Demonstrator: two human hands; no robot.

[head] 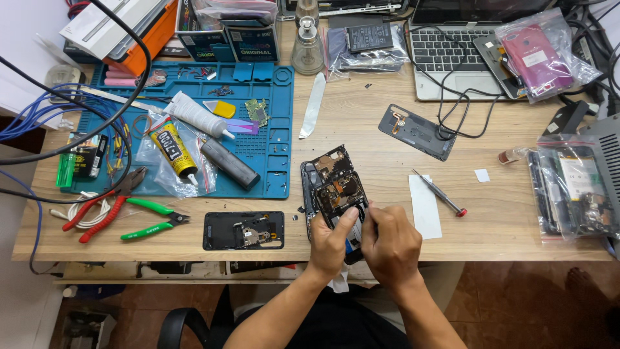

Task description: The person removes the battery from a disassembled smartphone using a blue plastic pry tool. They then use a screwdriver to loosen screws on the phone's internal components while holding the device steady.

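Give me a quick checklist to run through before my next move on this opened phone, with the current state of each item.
1. Opened phone lying flat on the wooden desk: ok.
2. Left hand steadying the phone's lower end, thumb on the board: ok.
3. Right hand at the phone's lower edge; whether it holds a tool: cannot tell.
4. Small screwdriver close by on the white paper: ok.
5. Loose screws accounted for: cannot tell, too small to see.
6. Black cable keeping off the phone; it lies over the grey back cover instead: ok.
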